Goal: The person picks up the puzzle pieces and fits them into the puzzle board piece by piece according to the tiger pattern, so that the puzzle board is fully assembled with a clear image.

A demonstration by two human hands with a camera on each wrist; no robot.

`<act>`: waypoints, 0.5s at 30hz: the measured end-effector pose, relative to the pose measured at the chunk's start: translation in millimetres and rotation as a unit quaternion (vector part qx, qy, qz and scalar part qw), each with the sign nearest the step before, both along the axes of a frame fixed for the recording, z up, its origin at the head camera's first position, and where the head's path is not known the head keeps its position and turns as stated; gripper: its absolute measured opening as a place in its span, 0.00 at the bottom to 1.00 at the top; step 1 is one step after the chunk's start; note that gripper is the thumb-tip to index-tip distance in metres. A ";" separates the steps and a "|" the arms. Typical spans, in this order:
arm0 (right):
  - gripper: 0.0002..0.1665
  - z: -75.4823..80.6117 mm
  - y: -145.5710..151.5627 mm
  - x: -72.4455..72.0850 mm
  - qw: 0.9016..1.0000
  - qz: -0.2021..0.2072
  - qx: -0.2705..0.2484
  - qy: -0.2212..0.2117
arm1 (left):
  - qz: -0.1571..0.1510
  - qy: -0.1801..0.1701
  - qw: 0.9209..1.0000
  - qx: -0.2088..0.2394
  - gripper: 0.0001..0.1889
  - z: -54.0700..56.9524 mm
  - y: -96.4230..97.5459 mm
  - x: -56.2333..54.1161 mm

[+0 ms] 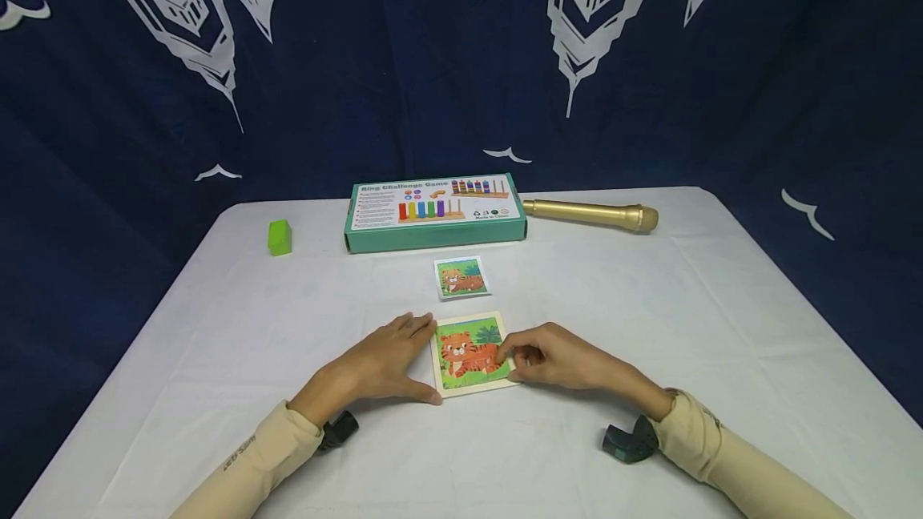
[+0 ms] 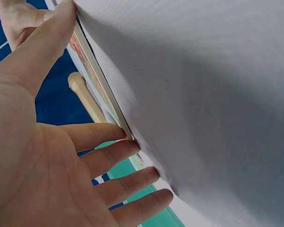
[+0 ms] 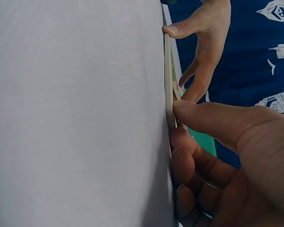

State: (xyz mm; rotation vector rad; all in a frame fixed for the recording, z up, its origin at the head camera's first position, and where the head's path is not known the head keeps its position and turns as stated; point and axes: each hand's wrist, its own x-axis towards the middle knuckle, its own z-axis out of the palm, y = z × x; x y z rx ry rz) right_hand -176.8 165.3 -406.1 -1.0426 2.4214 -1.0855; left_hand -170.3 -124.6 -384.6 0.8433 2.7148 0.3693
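A square wooden puzzle board (image 1: 469,392) with an orange tiger on green lies flat on the table. My left hand (image 1: 385,359) rests along its left side, fingers and thumb extended against the edge. In the left wrist view, the thumb meets one corner of the board and the fingertips another. At the right side, my right hand (image 1: 558,355) has curled fingers and pinches a thin puzzle piece (image 3: 176,92) at the tiger's rear. That piece looks slightly tilted above the board in the right wrist view; most of it is hidden by the fingers.
Just behind the board lies a small tiger picture card (image 1: 462,277). Farther back are a green Ring Challenge Game box (image 1: 436,240), a gold microphone (image 1: 587,214) and a lime green block (image 1: 280,238). A white cloth covers the table (image 1: 721,327), with a dark blue curtain (image 1: 447,86) behind.
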 end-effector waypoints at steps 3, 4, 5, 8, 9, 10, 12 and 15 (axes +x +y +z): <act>0.09 0.6 -0.3 0.2 1.000 -0.002 0.001 -0.004 | 0.001 0.000 1.000 -0.001 0.56 0.2 0.1 -0.1; 0.09 0.7 -0.4 0.2 1.000 -0.002 0.001 -0.006 | 0.001 0.001 1.000 -0.001 0.56 0.3 0.1 0.0; 0.09 0.7 -0.5 0.0 1.000 -0.003 0.001 -0.006 | 0.000 0.001 1.000 -0.001 0.56 0.4 0.1 -0.1; 0.08 0.4 -0.7 -0.4 1.000 -0.002 0.001 -0.003 | -0.001 0.002 1.000 -0.002 0.56 0.5 0.1 -0.1; 0.08 0.2 -0.8 -0.5 1.000 -0.001 0.001 0.000 | 0.000 0.002 1.000 -0.002 0.56 0.6 0.2 -0.1; 0.08 -0.1 -0.7 -0.6 1.000 -0.001 0.000 0.004 | 0.000 0.002 1.000 -0.002 0.56 0.7 0.3 -0.1; 0.07 -0.4 -0.9 -0.4 1.000 -0.002 0.001 0.010 | 0.001 0.000 1.000 -0.001 0.56 0.9 0.5 0.0; 0.08 -0.4 -1.2 0.0 1.000 -0.008 0.005 0.008 | 0.001 -0.002 1.000 -0.001 0.56 1.1 0.8 0.2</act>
